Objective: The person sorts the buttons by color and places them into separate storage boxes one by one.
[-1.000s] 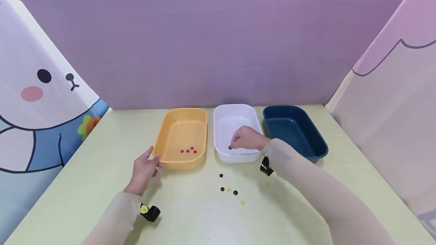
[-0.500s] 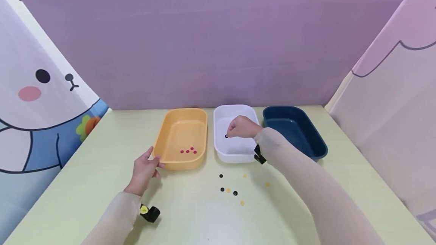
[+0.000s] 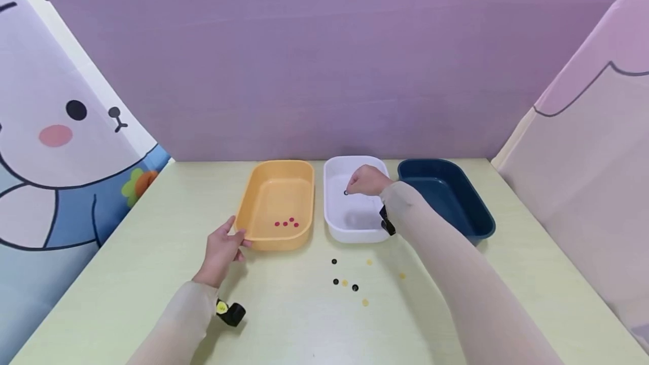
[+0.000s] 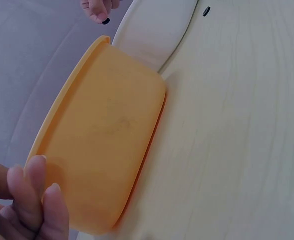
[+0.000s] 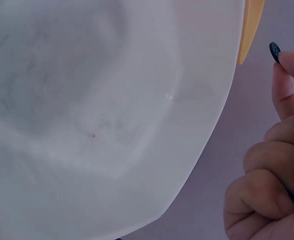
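Between thumb and index finger, my right hand (image 3: 368, 180) pinches a small black button (image 5: 275, 51), held above the white basin (image 3: 332, 224). The right wrist view shows the other fingers of that hand folded toward the palm. At the near left corner of the yellow-orange basin (image 3: 274, 244), my left hand (image 3: 221, 251) grips the rim, with its thumb over the edge and fingers against the outside wall. Several red buttons (image 3: 285, 223) lie on the floor of that basin. On the table in front are black buttons (image 3: 355, 288) and several pale yellow buttons (image 3: 365, 302).
A dark blue basin (image 3: 481, 232) stands to the right of the white one, partly behind my right sleeve. The three basins stand in a row on the pale table (image 3: 284, 320). A purple cloth backdrop (image 3: 324, 61) rises behind them.
My right hand has moved with the black button from the near side of the white basin toward its far part. The left hand keeps its grip on the rim. The head view has shifted slightly.
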Action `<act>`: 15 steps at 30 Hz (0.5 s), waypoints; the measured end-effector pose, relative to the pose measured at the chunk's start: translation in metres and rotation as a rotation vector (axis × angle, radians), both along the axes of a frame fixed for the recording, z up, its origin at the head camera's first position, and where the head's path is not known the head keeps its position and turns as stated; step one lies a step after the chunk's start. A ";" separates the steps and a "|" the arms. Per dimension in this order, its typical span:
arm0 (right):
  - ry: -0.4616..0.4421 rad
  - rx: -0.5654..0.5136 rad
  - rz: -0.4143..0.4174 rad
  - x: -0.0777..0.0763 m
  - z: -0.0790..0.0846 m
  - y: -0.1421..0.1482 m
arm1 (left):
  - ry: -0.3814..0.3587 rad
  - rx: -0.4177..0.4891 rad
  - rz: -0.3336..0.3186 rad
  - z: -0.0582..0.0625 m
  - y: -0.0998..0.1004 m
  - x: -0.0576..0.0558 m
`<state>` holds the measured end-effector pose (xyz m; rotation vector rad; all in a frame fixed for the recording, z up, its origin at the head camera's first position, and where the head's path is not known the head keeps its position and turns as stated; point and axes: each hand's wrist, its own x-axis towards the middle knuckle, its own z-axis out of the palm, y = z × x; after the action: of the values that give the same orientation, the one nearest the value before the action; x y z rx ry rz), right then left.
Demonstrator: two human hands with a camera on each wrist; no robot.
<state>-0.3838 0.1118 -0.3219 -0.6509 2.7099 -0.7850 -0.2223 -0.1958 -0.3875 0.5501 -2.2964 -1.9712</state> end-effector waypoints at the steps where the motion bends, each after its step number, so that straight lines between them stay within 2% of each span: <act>1: -0.001 0.004 -0.008 -0.003 -0.001 0.001 | -0.002 -0.004 0.000 0.000 0.000 -0.001; 6: -0.004 0.021 -0.048 -0.012 -0.004 0.003 | -0.011 -0.011 -0.007 -0.002 0.000 -0.001; 15: -0.029 -0.008 -0.149 -0.019 -0.007 -0.002 | -0.005 -0.015 0.004 0.001 0.000 0.000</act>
<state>-0.4029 0.1102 -0.3291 -0.4395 2.7541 -0.8338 -0.2222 -0.1954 -0.3865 0.5586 -2.3091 -1.9509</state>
